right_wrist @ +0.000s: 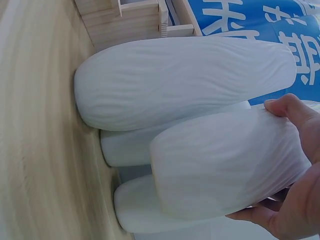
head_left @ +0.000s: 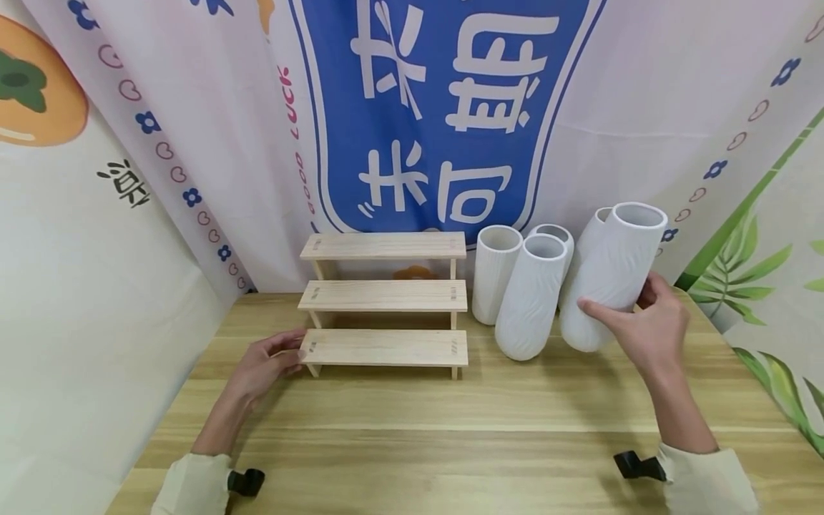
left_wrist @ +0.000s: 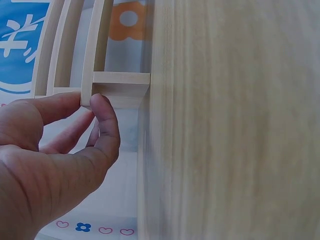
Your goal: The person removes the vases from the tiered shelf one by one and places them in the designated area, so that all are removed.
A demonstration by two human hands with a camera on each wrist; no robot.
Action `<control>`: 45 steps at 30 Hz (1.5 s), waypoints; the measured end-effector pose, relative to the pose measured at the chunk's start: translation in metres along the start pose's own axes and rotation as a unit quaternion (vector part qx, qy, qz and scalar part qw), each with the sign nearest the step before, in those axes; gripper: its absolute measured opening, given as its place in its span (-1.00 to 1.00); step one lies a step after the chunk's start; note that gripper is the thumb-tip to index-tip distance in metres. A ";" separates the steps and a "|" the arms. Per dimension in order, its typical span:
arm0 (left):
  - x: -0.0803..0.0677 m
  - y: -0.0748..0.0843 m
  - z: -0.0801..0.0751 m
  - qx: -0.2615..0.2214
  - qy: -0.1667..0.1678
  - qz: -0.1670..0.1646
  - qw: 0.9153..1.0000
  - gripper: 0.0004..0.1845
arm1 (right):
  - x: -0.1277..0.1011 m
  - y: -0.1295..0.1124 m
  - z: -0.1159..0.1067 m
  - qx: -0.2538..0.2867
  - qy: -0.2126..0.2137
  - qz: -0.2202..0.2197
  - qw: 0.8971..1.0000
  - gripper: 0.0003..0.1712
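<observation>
My right hand [head_left: 653, 329] grips a white textured vase [head_left: 614, 275] around its lower body, thumb at the front. In the right wrist view the held vase [right_wrist: 225, 165] is lifted off the table, its base apart from the wood. My left hand [head_left: 267, 365] pinches the left end of the lowest board of a three-step wooden display rack [head_left: 386, 348]. In the left wrist view the thumb and fingers [left_wrist: 106, 122] meet around that board's end. Another ridged white vase [head_left: 531, 304] stands between the rack and the held vase.
A straighter white vase [head_left: 496, 282] stands close to the rack, and a further vase [head_left: 555, 232] is partly hidden behind. One more vase [head_left: 600, 216] shows behind the held one. All are on a wood-grain table [head_left: 412, 443], with a printed curtain [head_left: 257, 143] behind.
</observation>
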State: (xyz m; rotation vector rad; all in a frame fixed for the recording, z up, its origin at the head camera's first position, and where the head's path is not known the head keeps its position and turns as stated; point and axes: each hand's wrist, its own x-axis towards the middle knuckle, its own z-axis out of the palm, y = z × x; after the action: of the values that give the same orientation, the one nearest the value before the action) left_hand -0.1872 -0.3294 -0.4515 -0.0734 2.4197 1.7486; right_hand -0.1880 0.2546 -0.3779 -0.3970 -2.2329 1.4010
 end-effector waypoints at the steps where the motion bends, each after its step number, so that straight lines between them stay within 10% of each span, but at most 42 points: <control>1: 0.000 0.000 0.000 0.000 0.000 0.001 1.000 -0.37 | 0.001 -0.001 0.002 0.004 0.003 -0.004 1.000 -0.03; 45: -0.004 0.006 0.002 0.008 0.009 -0.008 1.000 -0.38 | 0.005 0.025 0.029 -0.028 -0.073 0.026 0.997 0.18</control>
State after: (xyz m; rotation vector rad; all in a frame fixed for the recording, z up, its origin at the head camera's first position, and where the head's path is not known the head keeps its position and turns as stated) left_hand -0.1839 -0.3258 -0.4461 -0.1070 2.4369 1.7292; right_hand -0.2077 0.2460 -0.4102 -0.3853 -2.3988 1.4394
